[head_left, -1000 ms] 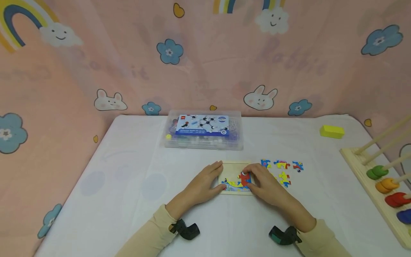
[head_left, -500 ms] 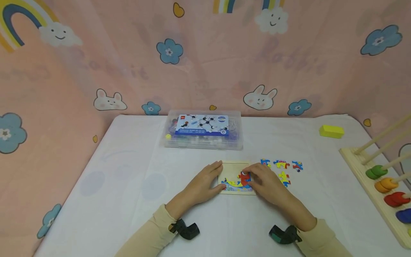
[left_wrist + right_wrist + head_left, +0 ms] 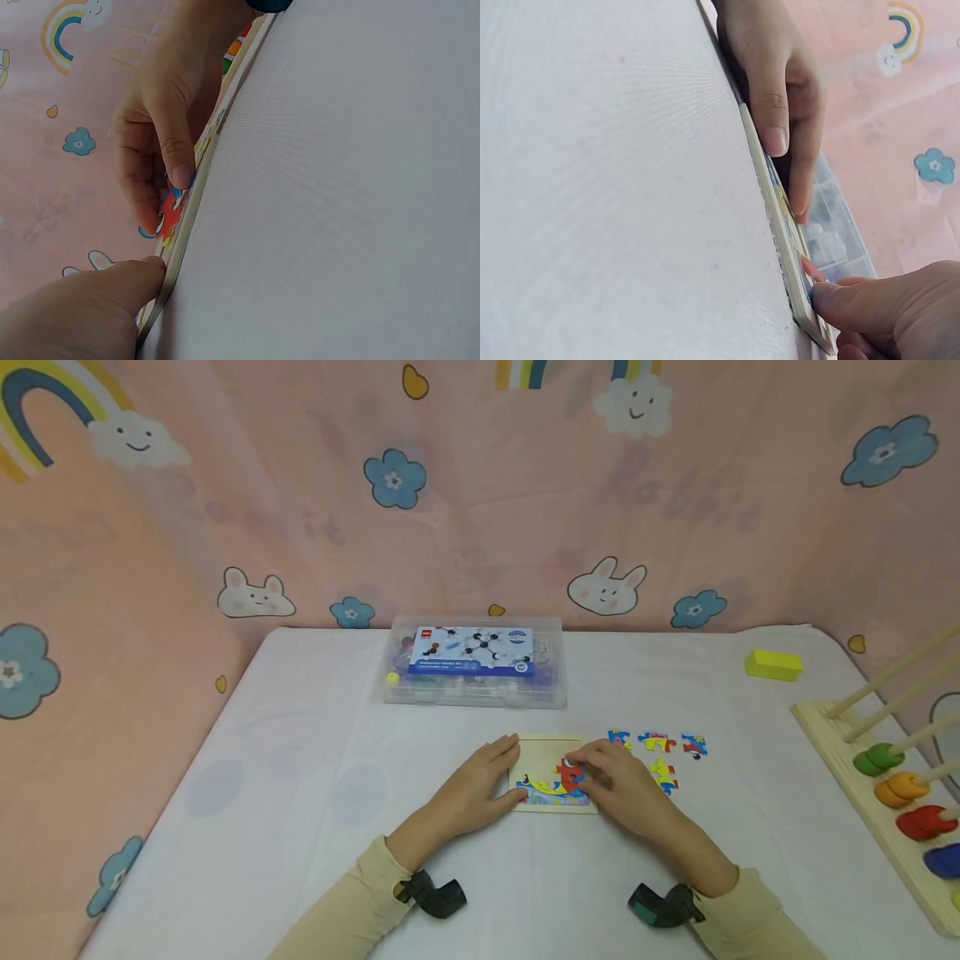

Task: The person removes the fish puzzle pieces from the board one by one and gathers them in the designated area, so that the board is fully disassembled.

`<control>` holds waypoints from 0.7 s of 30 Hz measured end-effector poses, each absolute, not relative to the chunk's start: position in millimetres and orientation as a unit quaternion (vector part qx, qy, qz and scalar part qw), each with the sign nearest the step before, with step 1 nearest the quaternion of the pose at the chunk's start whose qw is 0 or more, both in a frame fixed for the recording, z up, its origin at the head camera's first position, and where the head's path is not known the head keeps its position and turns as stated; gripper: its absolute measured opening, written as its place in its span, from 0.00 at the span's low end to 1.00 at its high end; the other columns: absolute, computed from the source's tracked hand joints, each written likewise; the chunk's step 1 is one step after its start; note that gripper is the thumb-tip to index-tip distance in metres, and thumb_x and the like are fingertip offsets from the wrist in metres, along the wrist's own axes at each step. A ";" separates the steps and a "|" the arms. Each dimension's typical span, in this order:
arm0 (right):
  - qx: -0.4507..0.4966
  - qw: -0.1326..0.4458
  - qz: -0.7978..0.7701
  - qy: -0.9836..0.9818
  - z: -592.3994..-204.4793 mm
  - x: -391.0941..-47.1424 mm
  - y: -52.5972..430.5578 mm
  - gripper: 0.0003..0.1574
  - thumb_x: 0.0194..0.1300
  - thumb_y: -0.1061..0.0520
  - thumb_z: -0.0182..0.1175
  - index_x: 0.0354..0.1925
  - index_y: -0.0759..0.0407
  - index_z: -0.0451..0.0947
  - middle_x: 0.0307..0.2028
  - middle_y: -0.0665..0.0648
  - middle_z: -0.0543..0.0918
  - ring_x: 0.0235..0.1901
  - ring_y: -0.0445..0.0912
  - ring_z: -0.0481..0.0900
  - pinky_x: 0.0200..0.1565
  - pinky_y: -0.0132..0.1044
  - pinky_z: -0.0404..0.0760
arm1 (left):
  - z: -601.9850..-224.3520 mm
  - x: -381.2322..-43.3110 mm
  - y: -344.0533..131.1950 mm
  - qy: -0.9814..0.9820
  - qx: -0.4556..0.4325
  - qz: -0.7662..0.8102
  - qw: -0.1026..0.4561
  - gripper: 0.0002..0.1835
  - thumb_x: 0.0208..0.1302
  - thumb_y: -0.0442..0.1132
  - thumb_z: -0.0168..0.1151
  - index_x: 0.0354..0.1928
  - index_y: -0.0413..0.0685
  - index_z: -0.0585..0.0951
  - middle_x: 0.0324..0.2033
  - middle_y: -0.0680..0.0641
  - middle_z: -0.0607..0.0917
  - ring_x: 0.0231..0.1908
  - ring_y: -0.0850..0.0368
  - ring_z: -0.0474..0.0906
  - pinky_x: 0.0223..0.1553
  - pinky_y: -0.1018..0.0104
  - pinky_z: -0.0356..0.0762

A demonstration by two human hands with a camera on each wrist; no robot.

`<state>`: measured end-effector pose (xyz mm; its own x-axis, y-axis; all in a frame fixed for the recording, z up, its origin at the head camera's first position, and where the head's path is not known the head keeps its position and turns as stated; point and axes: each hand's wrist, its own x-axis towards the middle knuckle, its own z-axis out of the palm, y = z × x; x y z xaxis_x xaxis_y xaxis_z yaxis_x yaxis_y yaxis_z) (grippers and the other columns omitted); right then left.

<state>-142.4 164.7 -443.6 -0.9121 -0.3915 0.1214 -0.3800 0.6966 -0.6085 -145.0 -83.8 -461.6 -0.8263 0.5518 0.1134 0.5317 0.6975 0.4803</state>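
A shallow wooden puzzle board (image 3: 543, 752) lies on the white cloth, with blue and yellow picture pieces (image 3: 543, 789) along its near side. My left hand (image 3: 468, 789) rests at the board's left edge, fingers fairly straight, thumb on the near left corner. At the board's right side my right hand (image 3: 630, 789) pinches a red puzzle piece (image 3: 568, 774) between thumb and fingertips. The left wrist view shows that red piece (image 3: 169, 216) low over the board, thumb on one side and fingers on the other. Fingers hide part of the piece.
Several loose puzzle pieces (image 3: 657, 742) lie right of the board, partly behind the right hand. A clear plastic kit box (image 3: 551, 693) stands behind. A yellow block (image 3: 773, 665) sits at back right, and a wooden peg rack (image 3: 832, 752) with coloured discs runs along the right side.
The right thumb has shifted very slightly at the red piece's near edge. Both hands and the board otherwise stay in place.
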 end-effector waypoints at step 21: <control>-0.204 0.011 -0.343 0.917 -431.7 -146.7 212.0 0.22 0.60 0.64 0.63 0.54 0.55 0.78 0.50 0.54 0.79 0.50 0.49 0.75 0.51 0.46 0.77 | -457.5 -144.4 -83.4 0.923 0.293 0.250 0.024 0.37 0.65 0.52 0.58 0.69 0.37 0.63 0.71 0.43 0.60 0.71 0.52 0.54 0.73 0.61 0.52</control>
